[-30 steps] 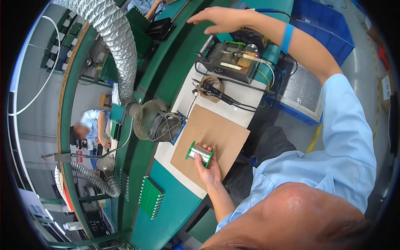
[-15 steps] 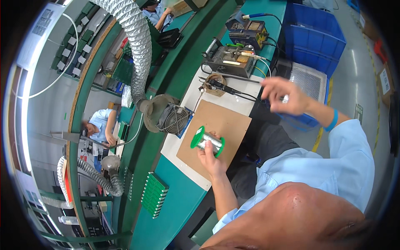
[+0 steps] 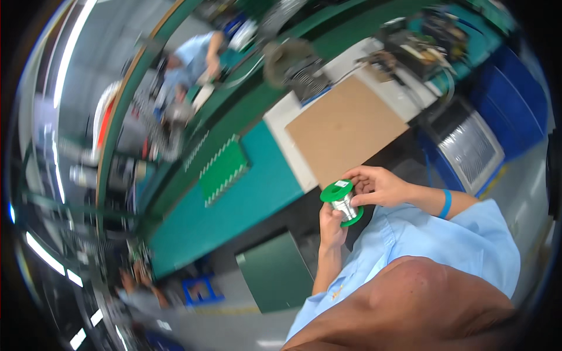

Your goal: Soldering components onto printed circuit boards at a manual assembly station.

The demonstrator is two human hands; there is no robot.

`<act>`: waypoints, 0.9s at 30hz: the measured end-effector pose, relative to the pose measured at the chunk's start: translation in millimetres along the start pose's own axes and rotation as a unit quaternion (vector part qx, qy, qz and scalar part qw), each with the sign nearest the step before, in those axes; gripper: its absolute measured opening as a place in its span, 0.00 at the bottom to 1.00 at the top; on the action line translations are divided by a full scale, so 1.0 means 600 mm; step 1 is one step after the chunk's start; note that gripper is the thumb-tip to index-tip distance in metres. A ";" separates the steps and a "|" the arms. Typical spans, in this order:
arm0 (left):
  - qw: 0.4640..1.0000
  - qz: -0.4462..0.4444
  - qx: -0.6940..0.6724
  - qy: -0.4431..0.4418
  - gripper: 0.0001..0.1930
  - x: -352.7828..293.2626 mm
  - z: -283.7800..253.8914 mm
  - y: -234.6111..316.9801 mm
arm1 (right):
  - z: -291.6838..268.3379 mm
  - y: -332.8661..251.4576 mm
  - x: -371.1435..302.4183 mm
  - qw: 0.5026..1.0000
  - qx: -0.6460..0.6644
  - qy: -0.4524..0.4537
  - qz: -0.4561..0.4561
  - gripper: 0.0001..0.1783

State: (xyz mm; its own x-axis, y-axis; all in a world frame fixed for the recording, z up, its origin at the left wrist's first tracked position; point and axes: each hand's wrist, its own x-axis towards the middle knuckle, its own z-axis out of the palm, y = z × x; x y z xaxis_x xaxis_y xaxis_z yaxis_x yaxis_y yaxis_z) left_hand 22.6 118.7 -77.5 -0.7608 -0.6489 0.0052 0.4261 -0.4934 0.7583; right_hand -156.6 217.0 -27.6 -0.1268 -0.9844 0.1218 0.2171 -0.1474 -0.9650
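Green spool [image 3: 343,204], earlier in left hand [image 3: 332,228] alone, now meets right-hand fingers [image 3: 364,171].

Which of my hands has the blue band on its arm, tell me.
Your right hand: a blue band circles that forearm. Your left hand, gripping the spool, shows none.

Fingers [image 3: 367,172] on spool [image 3: 343,203] (green-ended), brown board [image 3: 345,124] beyond

The left grip [image 3: 331,229] curls upward; the right grip [image 3: 380,186] (fingers [image 3: 366,171] bent) sits close beside it; its forearm [image 3: 426,199] slants leftward.
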 end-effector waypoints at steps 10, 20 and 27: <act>1.000 0.008 0.008 0.002 0.47 -0.086 -0.013 0.035 | 0.063 0.051 0.022 1.000 -0.013 -0.004 0.005 0.11; 0.960 0.005 0.276 -0.052 0.58 -0.132 -0.059 0.035 | 0.094 -0.019 0.062 0.997 0.034 0.001 -0.071 0.08; 0.991 0.105 -0.045 0.072 0.57 -0.217 -0.124 0.091 | 0.069 0.004 0.046 0.990 0.058 0.013 -0.131 0.10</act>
State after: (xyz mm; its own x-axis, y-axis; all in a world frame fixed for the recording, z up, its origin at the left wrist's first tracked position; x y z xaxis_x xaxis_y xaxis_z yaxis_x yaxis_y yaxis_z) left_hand 181.5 133.1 -85.2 -0.5752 -0.8159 0.0589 0.6147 -0.3837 0.6892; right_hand -119.7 185.5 -16.7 -0.2188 -0.9082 0.3568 0.2821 -0.4089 -0.8679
